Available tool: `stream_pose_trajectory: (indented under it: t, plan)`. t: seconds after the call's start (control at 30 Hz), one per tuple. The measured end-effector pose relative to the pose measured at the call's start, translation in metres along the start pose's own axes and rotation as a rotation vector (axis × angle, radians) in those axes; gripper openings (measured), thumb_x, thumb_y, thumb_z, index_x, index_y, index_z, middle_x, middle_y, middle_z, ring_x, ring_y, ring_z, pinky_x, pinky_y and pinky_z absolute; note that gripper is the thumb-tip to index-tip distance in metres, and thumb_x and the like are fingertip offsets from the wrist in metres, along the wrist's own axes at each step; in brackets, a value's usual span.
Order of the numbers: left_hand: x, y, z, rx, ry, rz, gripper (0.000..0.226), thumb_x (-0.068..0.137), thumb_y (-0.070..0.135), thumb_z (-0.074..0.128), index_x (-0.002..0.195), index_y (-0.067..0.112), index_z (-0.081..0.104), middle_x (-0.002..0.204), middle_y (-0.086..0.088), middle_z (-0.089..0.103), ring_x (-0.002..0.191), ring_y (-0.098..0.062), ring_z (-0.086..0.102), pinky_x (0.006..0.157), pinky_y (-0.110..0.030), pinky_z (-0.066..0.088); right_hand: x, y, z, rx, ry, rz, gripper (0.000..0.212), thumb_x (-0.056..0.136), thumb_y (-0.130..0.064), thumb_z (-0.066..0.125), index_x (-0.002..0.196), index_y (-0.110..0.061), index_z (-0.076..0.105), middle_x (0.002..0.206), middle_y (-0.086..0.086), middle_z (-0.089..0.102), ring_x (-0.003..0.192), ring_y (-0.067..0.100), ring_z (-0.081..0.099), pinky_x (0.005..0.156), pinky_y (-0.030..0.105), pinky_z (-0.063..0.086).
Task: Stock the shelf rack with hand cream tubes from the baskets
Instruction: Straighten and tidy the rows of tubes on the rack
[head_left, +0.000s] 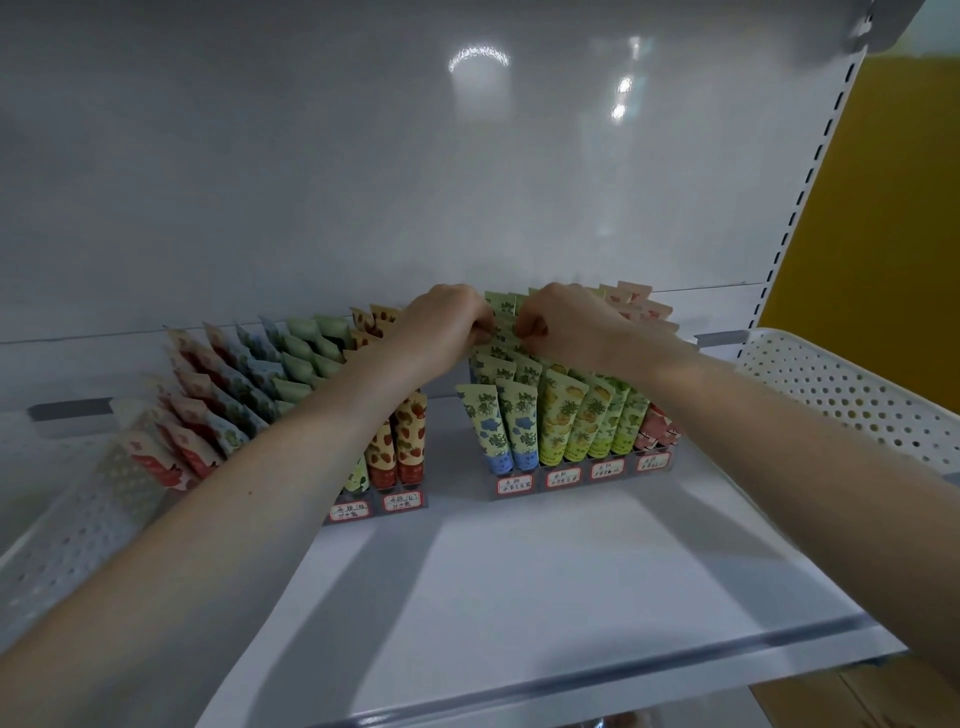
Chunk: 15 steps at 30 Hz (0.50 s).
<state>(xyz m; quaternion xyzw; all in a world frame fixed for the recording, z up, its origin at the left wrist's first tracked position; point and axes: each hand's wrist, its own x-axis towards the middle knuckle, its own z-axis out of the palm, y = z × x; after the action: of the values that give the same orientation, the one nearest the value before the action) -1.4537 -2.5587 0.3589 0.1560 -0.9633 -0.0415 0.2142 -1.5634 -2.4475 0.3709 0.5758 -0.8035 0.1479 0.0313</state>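
The white shelf (519, 597) is shown nearest, carrying two clear racks, the left rack (400, 501) and the right rack (563, 478). Both are filled with upright hand cream tubes (563, 421). A perforated basket (831, 384) is seen at the right edge. Toward the rear of the right rack, one green-topped hand cream tube (503, 322) is pinched at its crimped end by the curled fingers of the left hand (441, 327) and the right hand (566, 322).

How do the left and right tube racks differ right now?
Left hand and right hand pinch back-row tubes in the right rack; neither touches the left rack. Right rack fronts blue-flower tubes; left rack fronts strawberry tubes. Both hold rows of tubes behind red-bordered labels.
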Motion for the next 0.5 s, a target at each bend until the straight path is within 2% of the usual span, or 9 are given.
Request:
stream_pose_trajectory:
  t: [0.1, 0.23, 0.33, 0.5]
  plan:
    - [-0.001, -0.002, -0.002, -0.016, -0.015, 0.003, 0.017, 0.091, 0.008, 0.056, 0.100, 0.004, 0.070, 0.099, -0.011, 0.065, 0.093, -0.026, 0.060, 0.081, -0.032, 0.046, 0.000, 0.002, 0.000, 0.035, 0.004, 0.002, 0.020, 0.089, -0.007, 0.053, 0.102, -0.008, 0.067, 0.104, 0.006, 0.066, 0.091, 0.022, 0.062, 0.079, 0.033, 0.054]
    - [0.002, -0.012, -0.012, -0.064, 0.078, -0.062, 0.019, 0.092, 0.009, 0.056, 0.104, 0.002, 0.068, 0.104, -0.010, 0.066, 0.096, -0.023, 0.060, 0.081, -0.024, 0.041, 0.000, 0.005, -0.013, 0.126, 0.038, 0.014, 0.017, 0.090, -0.009, 0.054, 0.098, -0.006, 0.068, 0.096, 0.003, 0.064, 0.083, 0.017, 0.059, 0.068, 0.024, 0.049]
    - [0.006, -0.019, -0.014, -0.036, 0.088, -0.087, 0.021, 0.092, 0.010, 0.055, 0.109, 0.002, 0.066, 0.108, -0.013, 0.066, 0.099, -0.024, 0.060, 0.083, -0.025, 0.041, 0.007, 0.009, -0.022, 0.154, 0.087, 0.039, 0.017, 0.091, -0.010, 0.055, 0.099, -0.005, 0.068, 0.096, 0.003, 0.064, 0.089, 0.019, 0.061, 0.074, 0.026, 0.048]
    - [0.016, -0.019, -0.009, 0.003, 0.015, -0.049, 0.024, 0.092, 0.011, 0.056, 0.114, 0.006, 0.066, 0.112, -0.012, 0.066, 0.102, -0.025, 0.060, 0.085, -0.027, 0.042, 0.020, 0.008, -0.019, 0.143, 0.060, 0.034, 0.017, 0.090, -0.011, 0.055, 0.100, -0.005, 0.068, 0.101, 0.008, 0.067, 0.089, 0.020, 0.060, 0.076, 0.028, 0.049]
